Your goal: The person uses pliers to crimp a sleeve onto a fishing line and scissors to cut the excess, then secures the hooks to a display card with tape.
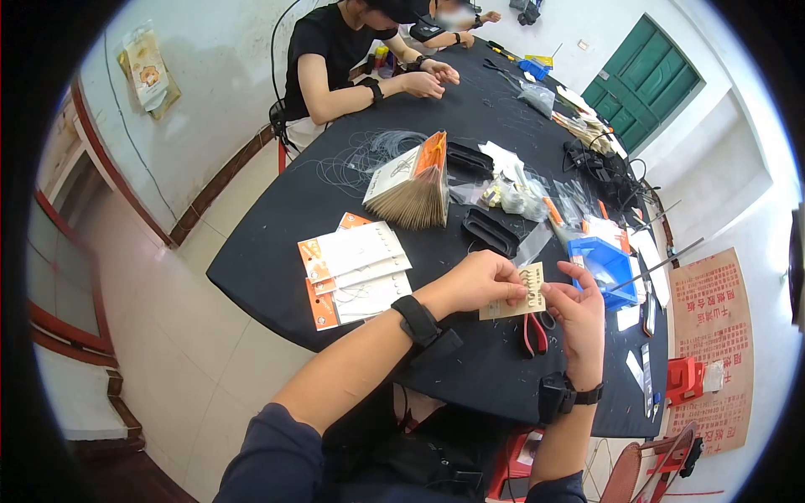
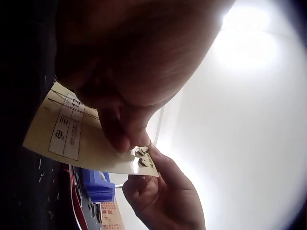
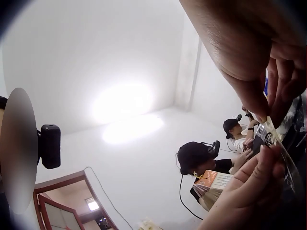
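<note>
A small cream card (image 1: 501, 310) with a row of dark hook-like pieces is held up between both hands over the black table. The left hand (image 1: 476, 283) pinches its face near the pieces with thumb and fingers. On the card's other edge, the right hand (image 1: 579, 312) grips with thumb and forefinger. In the left wrist view the card (image 2: 88, 139) shows printed characters and thin strands, with two dark curved pieces by the left fingertips. The right wrist view has the card (image 3: 283, 153) nearly edge-on between the hands.
Red-handled pliers (image 1: 535, 335) lie just below the card. White and orange cards (image 1: 356, 264) are stacked at the left, near a fanned booklet (image 1: 411, 197). A blue bin (image 1: 605, 268) stands right of the hands. Two people (image 1: 335, 63) sit along the far side.
</note>
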Motion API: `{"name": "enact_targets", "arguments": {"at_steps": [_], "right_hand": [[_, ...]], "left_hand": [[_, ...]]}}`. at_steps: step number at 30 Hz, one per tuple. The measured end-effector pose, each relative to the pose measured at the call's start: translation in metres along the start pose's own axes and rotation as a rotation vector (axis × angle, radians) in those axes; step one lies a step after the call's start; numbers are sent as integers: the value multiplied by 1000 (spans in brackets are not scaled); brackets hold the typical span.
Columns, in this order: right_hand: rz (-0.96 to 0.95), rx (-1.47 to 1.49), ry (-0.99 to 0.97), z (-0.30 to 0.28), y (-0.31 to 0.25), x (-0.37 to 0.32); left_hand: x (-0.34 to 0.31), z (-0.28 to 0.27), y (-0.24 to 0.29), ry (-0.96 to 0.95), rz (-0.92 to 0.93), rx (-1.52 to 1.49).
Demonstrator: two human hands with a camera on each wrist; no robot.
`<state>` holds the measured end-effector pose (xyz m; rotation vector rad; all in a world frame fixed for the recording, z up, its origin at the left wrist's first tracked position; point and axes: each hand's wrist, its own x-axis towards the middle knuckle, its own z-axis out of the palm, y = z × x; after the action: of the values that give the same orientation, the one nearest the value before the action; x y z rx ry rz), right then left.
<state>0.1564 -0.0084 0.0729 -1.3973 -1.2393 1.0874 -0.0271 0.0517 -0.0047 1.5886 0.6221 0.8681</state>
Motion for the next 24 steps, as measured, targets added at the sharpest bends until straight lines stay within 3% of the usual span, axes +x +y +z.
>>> {"name": "enact_targets", "arguments": {"at_steps": [24], "right_hand": [[-63, 50, 125, -50, 7, 5]], "left_hand": [[-2, -6, 7, 84, -86, 92]]}}
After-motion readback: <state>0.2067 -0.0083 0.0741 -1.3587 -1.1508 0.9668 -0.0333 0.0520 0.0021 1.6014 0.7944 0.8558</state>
